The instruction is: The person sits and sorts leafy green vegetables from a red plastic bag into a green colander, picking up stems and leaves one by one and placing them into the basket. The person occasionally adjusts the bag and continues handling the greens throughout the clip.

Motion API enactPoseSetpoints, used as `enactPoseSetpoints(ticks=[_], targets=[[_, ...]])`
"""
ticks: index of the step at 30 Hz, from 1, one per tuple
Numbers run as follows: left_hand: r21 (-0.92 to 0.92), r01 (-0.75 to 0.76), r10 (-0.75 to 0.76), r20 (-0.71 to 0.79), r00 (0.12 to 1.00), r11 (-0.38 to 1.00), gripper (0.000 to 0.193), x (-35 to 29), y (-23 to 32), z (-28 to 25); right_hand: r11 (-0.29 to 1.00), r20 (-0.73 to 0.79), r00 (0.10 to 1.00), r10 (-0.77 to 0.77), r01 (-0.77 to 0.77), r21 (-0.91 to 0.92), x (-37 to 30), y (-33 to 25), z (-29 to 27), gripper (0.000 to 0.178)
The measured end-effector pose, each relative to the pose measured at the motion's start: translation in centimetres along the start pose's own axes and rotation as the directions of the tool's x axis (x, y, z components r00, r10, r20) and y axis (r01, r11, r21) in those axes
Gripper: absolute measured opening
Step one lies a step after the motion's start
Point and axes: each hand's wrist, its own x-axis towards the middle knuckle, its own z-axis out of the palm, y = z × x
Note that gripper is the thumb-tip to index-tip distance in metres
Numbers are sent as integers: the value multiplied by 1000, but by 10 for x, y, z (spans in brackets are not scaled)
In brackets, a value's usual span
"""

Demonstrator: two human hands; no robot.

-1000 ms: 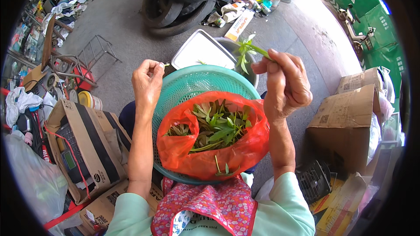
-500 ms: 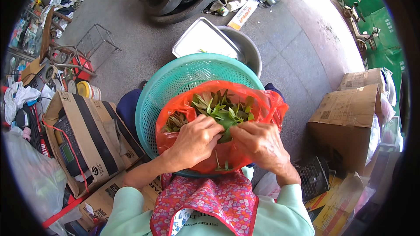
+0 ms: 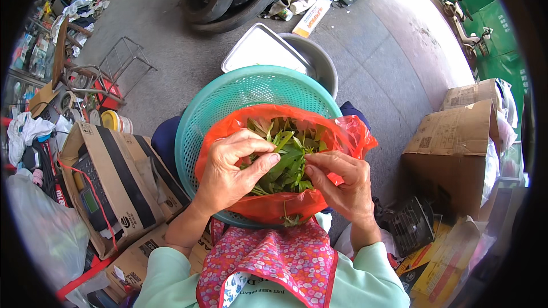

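A red plastic bag (image 3: 228, 122) full of leafy greens (image 3: 288, 165) sits open inside a teal perforated basket (image 3: 200, 114) at my lap. Over the bag's left side, my left hand (image 3: 231, 165) pinches a green leaf (image 3: 282, 140) between thumb and forefinger. My right hand (image 3: 345, 179) is closed at the other side of the greens, its thumb and forefinger pressed together on a sprig. The fingertips partly hide what each pinch holds. A small loose sprig (image 3: 291, 218) lies on the bag's near side.
Beyond the basket are a white tray (image 3: 260, 48) and a grey metal basin (image 3: 325, 65). Black tires (image 3: 228, 8) lie farther off. Cardboard boxes stand at left (image 3: 123, 177) and right (image 3: 451, 154). A metal-framed rack (image 3: 123, 65) is on the left.
My hands have moved apart, the left one back to the left and turned so its thumb and forefinger show. More of the greens between them is visible, and the bag opening looks wider.
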Motion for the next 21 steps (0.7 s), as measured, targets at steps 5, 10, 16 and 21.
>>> enactPoseSetpoints(ticks=[5,10,16,21], targets=[[-360,119,-96,81,992,925,12,9,21,5,948,-58,996,60,-39,315,20,-14,8,19],[-598,301,-263,152,953,743,19,27,32,7,815,-111,968,224,-123,565,32,-15,10,19],[-687,341,-341,143,929,642,17,34,19,8,757,23,952,306,-258,601,38,-13,2,20],[-636,352,-351,134,927,687,16,38,9,7,720,153,946,285,-317,618,41,-7,2,20]])
